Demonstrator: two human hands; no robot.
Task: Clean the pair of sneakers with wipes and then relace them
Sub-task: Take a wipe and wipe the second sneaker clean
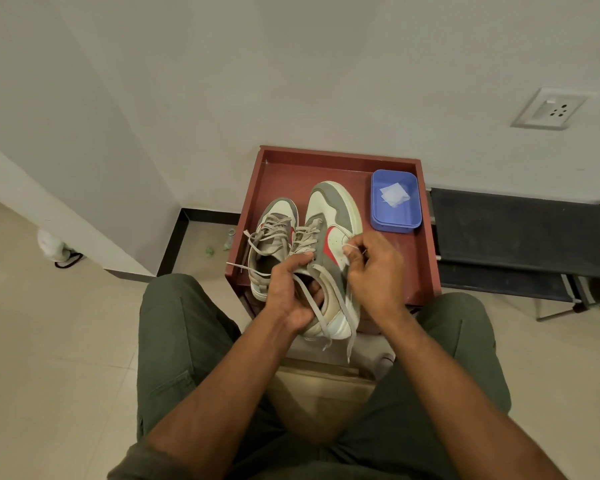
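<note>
Your forearms are reaching forward over green-trousered knees; you are sitting on pale tiled floor-level seat facing red-brown tray table [426,237] set against white wall, socket plate [549,109] at upper right, black folding rack [520,230] beside table; right sneaker [333,216] is lying toe toward wall, long axis running away from you, heel overhanging near edge; left sneaker [274,230] is sitting parallel just beside it; your left hand [291,289] is gripping collar, fingers curled inside and hidden; your right hand [374,268] is pinching lace end [352,249] between fingertips; blue tub [395,220] is holding wipes [394,194].
</note>
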